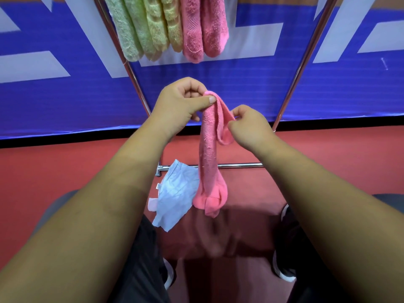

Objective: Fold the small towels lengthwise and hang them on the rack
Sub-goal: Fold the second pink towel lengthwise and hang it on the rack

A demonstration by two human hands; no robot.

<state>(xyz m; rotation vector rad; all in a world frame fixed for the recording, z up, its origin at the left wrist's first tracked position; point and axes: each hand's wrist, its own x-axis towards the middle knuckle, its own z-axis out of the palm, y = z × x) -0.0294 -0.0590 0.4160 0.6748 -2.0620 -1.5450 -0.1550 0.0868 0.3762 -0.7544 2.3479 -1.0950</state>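
A pink towel (207, 154) hangs folded at frame centre. The left hand (177, 99) pinches its top, and the right hand (249, 123), just beside, nips the shorter flap with curled fingers. At upper middle the rack (240, 165) carries green, yellow and pink hung towels (161, 27), and a light blue towel (175, 193) lies by its bottom bar.

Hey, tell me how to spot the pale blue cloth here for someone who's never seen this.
Find the low crossbar of the chrome rack. At its left end, beside the bottom of the pink towel held up by the left hand and right hand, sits the pale blue cloth. It alone is blue, thin and crinkled; the hanging towels are fluffy pink, yellow or green.
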